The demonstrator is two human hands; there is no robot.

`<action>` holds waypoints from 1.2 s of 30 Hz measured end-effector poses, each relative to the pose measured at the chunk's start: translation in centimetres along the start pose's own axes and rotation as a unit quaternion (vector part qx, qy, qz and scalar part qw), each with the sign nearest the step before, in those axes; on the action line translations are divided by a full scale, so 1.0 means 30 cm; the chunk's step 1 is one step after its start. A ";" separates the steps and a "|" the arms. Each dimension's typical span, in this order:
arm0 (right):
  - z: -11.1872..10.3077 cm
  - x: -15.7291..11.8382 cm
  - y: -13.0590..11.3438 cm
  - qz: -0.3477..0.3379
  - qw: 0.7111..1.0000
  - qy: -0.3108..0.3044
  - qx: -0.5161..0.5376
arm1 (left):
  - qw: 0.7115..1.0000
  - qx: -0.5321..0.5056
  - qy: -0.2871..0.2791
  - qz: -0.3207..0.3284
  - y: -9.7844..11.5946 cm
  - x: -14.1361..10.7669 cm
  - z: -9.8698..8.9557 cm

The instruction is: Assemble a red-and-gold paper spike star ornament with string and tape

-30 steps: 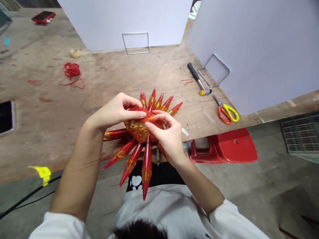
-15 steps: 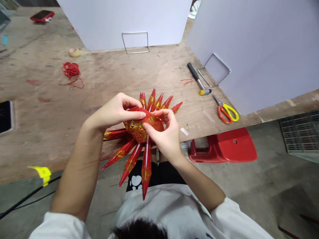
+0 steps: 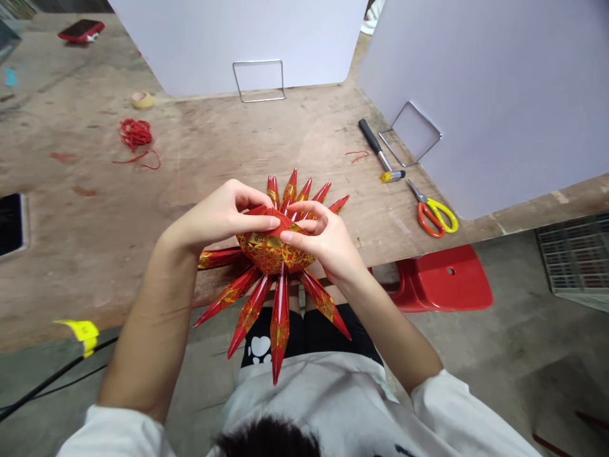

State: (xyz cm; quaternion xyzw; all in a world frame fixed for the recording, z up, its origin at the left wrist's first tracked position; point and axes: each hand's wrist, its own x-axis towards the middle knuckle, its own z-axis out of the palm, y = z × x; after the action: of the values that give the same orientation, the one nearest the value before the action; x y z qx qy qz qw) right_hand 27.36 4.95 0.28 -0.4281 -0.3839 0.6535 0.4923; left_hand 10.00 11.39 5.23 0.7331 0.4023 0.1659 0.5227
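A red and gold paper ornament (image 3: 271,251) with pointed spikes all round sits at the table's near edge, several spikes jutting out over my lap. My left hand (image 3: 233,212) is closed on the red folded paper at the top of its round body, thumb in front and fingers behind. From the other side my right hand (image 3: 328,238) pinches the rim of that body between thumb and fingers. Its fingertips lie close to my left thumb. The inside of the ornament is mostly hidden by the folded paper and my fingers.
On the wooden table (image 3: 214,139) lie red cord (image 3: 136,134), a tape roll (image 3: 142,99), a hammer (image 3: 375,143) and scissors (image 3: 431,209). White panels (image 3: 247,38) stand behind on wire supports. A red plastic stool (image 3: 442,279) is below the right edge.
My right hand has shifted right and slightly outward along the ornament's rim. A spike beneath my right wrist now shows. My left hand keeps its place.
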 end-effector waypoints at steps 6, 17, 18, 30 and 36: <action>-0.015 0.011 -0.006 0.018 0.999 -0.017 0.029 | 1.000 0.007 -0.004 0.010 0.000 0.003 -0.001; -0.051 0.030 0.003 0.019 0.997 -0.073 0.004 | 1.000 0.014 -0.003 0.007 0.008 0.006 0.000; -0.050 0.031 -0.002 0.027 0.996 -0.084 -0.006 | 1.000 0.015 -0.003 0.005 0.007 0.006 0.000; -0.017 0.042 -0.044 0.017 0.989 -0.092 -0.114 | 1.000 0.001 -0.016 -0.018 0.007 0.005 0.003; -0.015 0.046 -0.042 -0.001 0.986 -0.116 -0.122 | 1.000 0.002 -0.013 -0.026 0.008 0.007 0.007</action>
State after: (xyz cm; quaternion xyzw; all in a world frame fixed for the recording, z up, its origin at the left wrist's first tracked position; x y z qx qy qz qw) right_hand 27.96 6.59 1.04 -0.4061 -0.5160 0.6462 0.3890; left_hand 10.37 11.38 5.34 0.7255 0.4144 0.1420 0.5309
